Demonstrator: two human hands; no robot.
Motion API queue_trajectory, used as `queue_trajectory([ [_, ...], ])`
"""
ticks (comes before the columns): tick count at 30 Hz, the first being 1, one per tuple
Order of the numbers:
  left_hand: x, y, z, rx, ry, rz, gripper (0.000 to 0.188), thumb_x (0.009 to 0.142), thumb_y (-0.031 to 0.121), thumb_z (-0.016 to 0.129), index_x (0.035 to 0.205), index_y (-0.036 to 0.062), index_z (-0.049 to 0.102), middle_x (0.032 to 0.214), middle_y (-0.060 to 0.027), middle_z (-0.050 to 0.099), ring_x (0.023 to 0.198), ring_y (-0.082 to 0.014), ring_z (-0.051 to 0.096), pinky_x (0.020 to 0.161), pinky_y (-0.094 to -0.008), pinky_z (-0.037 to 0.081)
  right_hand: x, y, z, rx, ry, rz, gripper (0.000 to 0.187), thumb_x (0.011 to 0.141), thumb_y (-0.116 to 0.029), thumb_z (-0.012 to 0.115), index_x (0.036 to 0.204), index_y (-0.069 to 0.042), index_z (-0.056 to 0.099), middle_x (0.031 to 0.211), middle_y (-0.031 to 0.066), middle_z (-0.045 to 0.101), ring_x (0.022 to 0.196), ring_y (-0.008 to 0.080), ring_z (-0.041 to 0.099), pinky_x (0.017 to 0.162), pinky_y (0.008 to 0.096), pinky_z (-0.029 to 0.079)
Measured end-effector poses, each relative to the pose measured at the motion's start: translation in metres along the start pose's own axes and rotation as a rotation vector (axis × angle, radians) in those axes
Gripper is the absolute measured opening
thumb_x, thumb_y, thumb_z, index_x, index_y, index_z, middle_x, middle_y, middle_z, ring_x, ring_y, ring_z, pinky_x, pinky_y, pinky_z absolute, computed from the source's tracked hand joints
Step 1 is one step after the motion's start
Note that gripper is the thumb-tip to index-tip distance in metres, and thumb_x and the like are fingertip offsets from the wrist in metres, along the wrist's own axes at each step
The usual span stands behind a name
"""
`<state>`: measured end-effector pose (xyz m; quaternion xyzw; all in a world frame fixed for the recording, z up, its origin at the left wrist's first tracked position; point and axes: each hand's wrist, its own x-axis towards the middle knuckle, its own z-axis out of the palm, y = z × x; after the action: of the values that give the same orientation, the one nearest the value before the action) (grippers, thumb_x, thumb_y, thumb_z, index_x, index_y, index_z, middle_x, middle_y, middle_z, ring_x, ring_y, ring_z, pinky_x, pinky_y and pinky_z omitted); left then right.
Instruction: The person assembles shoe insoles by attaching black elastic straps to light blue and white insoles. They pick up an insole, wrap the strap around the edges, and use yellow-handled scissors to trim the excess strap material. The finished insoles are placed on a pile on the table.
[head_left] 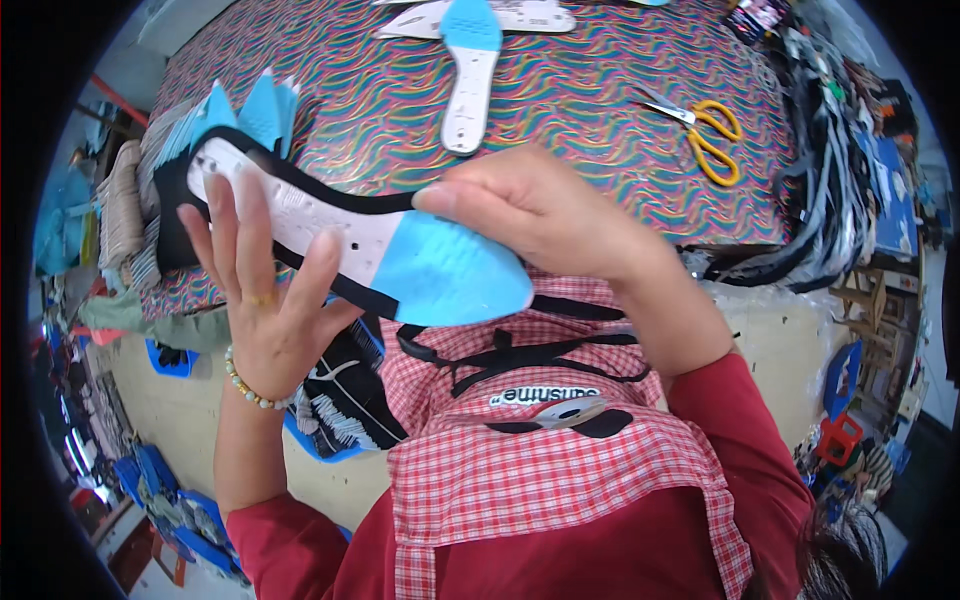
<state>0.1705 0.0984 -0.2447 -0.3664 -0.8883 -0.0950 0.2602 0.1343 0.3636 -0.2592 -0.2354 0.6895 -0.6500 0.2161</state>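
A shoe insole point(455, 268) with a blue front part and a whitish, dotted heel part is held up above my lap. Black edging strip point(362, 202) runs along its sides and around the heel, and one end trails below the blue part. My right hand point(555, 210) grips the insole near its middle, thumb on top and fingers hidden underneath. Over the heel part is my left hand point(268, 300), its fingers spread and slightly blurred. Whether those fingertips touch the insole, I cannot tell. On the patterned table beyond lies another blue and white insole point(470, 95) without black edging.
Yellow-handled scissors point(712, 140) lie half-spread on the right of the table point(590, 130). Black and grey strips point(825, 150) hang over its right edge. Several blue pieces point(262, 110) stand at the left, beside beige fabric bundles point(122, 200). A blue bin point(330, 450) sits below.
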Motion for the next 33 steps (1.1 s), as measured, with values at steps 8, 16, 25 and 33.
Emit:
queue_trajectory([
  [8,0.002,-0.061,-0.007,-0.019,-0.054,-0.059,0.065,0.057,0.013,0.078,0.12,0.0178,0.065,0.089,-0.0092,0.057,0.082,-0.025,0.057,0.069,-0.0359,0.048,0.008,0.025,-0.033,-0.101,0.29,0.099,0.037,0.098,-0.034,0.048,0.1,-0.001,0.065,0.083,0.0006,0.061,0.074,0.0093,0.057,0.065,0.025,0.047],
  [16,0.025,-0.117,0.047,0.334,-0.17,-0.267,0.031,0.092,0.018,0.056,0.122,0.0112,0.062,0.123,-0.0157,0.058,0.111,-0.0324,0.054,0.097,-0.0391,0.04,-0.008,0.089,-0.004,-0.993,0.483,0.107,0.023,0.083,-0.026,0.065,0.095,-0.007,0.061,0.088,0.0112,0.062,0.08,0.0306,0.063,0.07,0.0399,0.051],
  [25,0.14,-0.017,0.231,-0.484,-0.072,-0.684,0.064,0.081,0.023,0.072,0.129,-0.0089,0.043,0.071,-0.0067,0.055,0.062,-0.0135,0.055,0.056,-0.0276,0.044,-0.061,0.052,-0.012,0.168,0.515,0.132,0.016,0.092,-0.009,0.055,0.105,0.0,0.06,0.081,0.0063,0.066,0.07,0.0136,0.064,0.065,0.029,0.052],
  [33,0.07,0.002,0.169,-1.442,-0.152,-1.088,0.059,0.087,0.005,0.062,0.138,-0.0028,0.034,0.088,-0.0033,0.062,0.077,-0.0078,0.058,0.065,-0.0199,0.046,-0.043,0.058,-0.044,-0.579,0.671,-0.272,0.014,0.088,-0.01,0.06,0.099,-0.001,0.063,0.094,0.011,0.063,0.087,0.0229,0.063,0.075,0.0323,0.049],
])
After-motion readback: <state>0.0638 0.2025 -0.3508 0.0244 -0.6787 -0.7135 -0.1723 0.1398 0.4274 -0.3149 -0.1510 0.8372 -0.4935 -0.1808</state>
